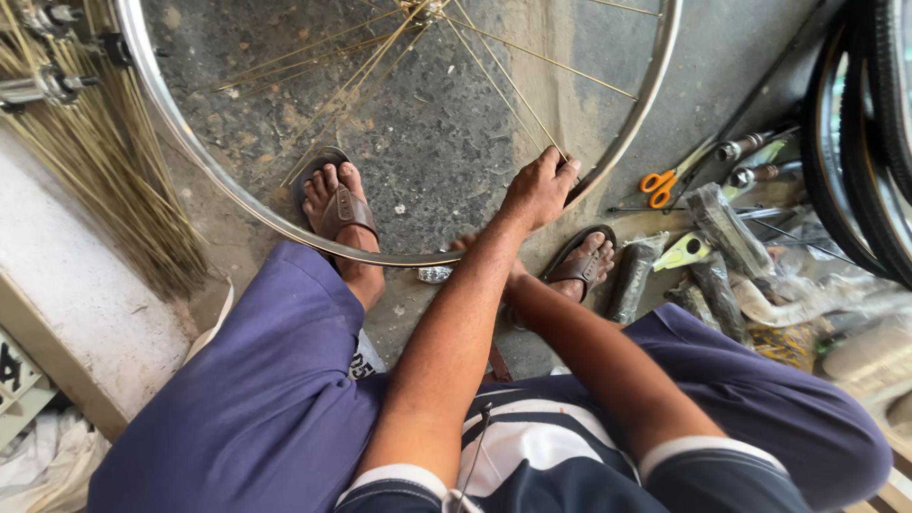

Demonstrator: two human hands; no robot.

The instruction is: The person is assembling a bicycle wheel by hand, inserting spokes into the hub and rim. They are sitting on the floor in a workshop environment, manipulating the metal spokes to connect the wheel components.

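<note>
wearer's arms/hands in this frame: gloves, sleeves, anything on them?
Both bare: no gloves, watch or rings visible on the left hand; the right hand is mostly hidden behind the left forearm. Short sleeves end above the elbows, dark navy with a white cuff band, on a navy-and-white striped shirt. A thin dark cord hangs down the shirt front.

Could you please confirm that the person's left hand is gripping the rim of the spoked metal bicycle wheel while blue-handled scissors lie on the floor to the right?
Not quite: the head view shows the scissors have orange handles, not blue. The rest holds: the left hand grips the rim of the spoked metal bicycle wheel, and the scissors lie on the floor to the right.
</note>
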